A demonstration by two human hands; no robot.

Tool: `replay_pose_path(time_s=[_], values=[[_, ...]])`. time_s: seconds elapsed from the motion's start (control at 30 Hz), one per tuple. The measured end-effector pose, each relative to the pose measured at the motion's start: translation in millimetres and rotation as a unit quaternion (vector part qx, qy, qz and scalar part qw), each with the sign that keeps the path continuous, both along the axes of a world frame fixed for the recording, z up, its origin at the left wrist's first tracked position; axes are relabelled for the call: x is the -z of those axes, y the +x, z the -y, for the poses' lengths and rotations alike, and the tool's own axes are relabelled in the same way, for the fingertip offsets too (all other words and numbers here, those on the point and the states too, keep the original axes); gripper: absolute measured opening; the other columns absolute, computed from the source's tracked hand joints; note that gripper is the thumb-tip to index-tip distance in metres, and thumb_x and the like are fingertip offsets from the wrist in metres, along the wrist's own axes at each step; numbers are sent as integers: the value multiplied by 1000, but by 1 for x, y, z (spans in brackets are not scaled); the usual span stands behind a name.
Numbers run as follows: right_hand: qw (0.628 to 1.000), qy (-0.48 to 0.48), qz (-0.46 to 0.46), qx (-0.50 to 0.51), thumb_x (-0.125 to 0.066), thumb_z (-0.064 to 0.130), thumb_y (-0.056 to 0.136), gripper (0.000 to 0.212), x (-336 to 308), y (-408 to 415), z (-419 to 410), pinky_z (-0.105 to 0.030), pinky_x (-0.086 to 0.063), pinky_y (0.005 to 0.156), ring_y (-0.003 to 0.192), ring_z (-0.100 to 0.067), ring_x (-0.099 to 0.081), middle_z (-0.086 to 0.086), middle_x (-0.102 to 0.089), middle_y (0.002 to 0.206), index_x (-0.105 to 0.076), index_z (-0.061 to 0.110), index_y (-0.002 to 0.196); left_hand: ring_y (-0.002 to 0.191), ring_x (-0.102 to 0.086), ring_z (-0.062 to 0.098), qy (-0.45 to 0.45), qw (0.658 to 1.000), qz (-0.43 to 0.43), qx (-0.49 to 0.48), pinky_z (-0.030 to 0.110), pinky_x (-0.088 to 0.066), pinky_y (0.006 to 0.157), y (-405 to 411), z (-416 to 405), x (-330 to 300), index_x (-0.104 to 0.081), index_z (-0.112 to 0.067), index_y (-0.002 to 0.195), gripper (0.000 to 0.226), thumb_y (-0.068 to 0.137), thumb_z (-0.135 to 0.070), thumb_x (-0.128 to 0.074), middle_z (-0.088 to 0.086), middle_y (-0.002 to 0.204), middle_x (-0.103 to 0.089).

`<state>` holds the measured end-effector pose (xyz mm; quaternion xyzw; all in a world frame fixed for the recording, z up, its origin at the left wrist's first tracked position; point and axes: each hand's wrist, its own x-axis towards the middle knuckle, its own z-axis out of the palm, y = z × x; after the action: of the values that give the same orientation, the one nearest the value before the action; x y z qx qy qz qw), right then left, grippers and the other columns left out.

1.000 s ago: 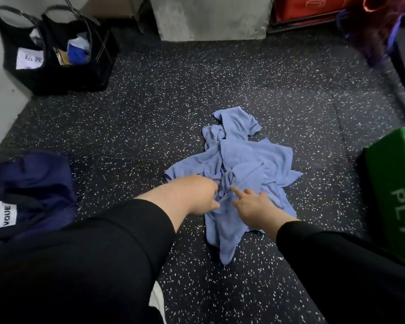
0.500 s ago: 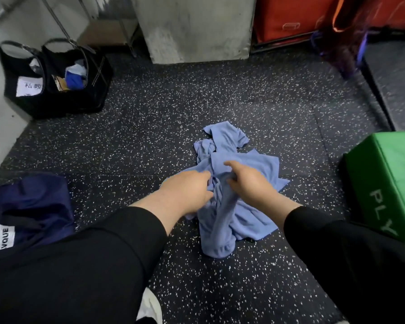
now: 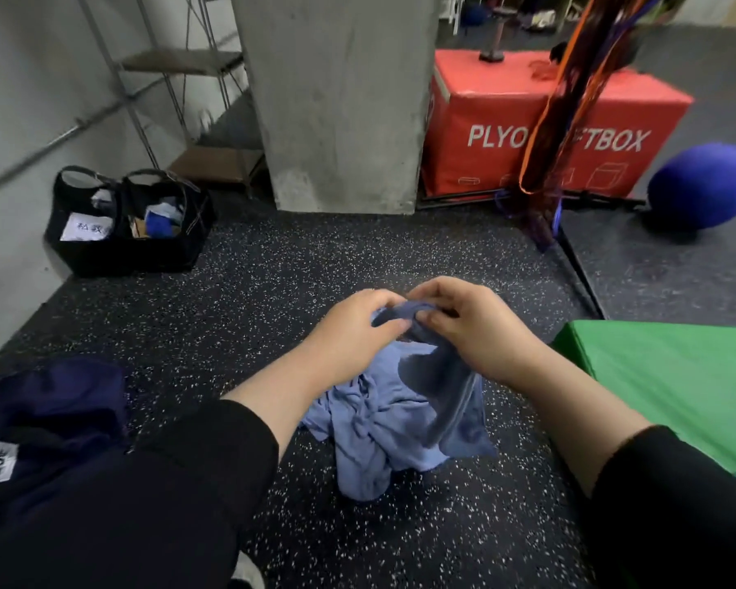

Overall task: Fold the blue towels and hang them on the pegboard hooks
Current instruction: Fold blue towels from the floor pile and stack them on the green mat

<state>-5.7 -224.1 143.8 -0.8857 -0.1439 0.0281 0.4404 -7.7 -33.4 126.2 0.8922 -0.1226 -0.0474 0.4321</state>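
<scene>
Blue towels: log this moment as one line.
step: lifting towel | left hand: pinches towel | right hand: pinches towel | pile: crumpled on floor | folded: none

Floor [image 3: 315,265]: dark rubber matting flecked with white.
Pillar [image 3: 336,99]: bare grey concrete, standing on the floor at centre back.
Wall [image 3: 26,99]: pale grey, on the left.
Shelf rack [image 3: 188,65]: thin metal frame with brown boards, between wall and pillar.
Plyo boxes: red box [image 3: 527,121] behind right, green box [image 3: 676,376] near right.
Ball [image 3: 702,184]: blue, far right.
</scene>
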Motion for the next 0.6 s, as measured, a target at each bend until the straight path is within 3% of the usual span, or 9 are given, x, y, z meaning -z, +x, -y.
replay_pose_path(time_s=[0.1, 0.2, 0.27, 0.4, 0.5, 0.6], values=[[1000, 20, 22, 3, -66, 9, 94, 18, -14, -20, -1, -20, -51, 85, 93, 0, -69, 13, -75, 95, -69, 22, 106, 87, -66, 9, -62, 997, 8, -52, 28, -51, 79, -21, 3, -6, -71, -24, 102, 8, 96, -25, -65, -7, 92, -72], [999, 23, 22, 24, -68, 11, 93, 16, -19, -32, 3, -15, -49, 82, 87, 7, -66, 16, -75, 91, -70, 24, 102, 59, -51, -1, -77, 992, 42, -96, 16, -38, 55, -36, 3, -9, -71, -21, 90, 13, 98, -22, -62, -12, 66, -61], [999, 14, 21, 44, -70, 14, 92, 11, -19, -35, 6, -16, -45, 74, 75, 9, -62, 17, -73, 83, -70, 25, 93, 51, -41, 3, -89, 987, 56, -120, 19, -32, 50, -44, 2, -14, -65, -19, 76, 23, 98, -23, -63, -13, 54, -48], [995, -70, 27, 65, -75, 30, 88, 18, -16, -36, 10, -20, -37, 60, 58, 0, -47, 12, -57, 66, -63, 19, 80, 55, -23, 11, -131, 987, 29, -83, 29, -20, 51, -48, -5, -25, -34, -13, 65, 48, 100, -32, -60, -8, 57, -27], [997, -56, 6, 51, -74, 37, 89, 30, -12, -35, 8, -28, -35, 57, 57, -6, -41, 9, -52, 62, -58, 15, 77, 69, -28, 19, -213, 973, -25, -81, 34, -26, 64, -43, -12, -29, -40, 1, 75, 57, 94, -48, -61, 3, 72, -32], [998, -57, 8, 39, -66, 38, 96, 36, -12, -34, 2, -25, -29, 52, 54, -6, -34, 7, -44, 60, -54, 12, 74, 73, -25, 22, -251, 959, -14, -128, 38, -23, 68, -37, -10, -30, -38, -4, 73, 52, 99, -44, -59, 4, 75, -30]])
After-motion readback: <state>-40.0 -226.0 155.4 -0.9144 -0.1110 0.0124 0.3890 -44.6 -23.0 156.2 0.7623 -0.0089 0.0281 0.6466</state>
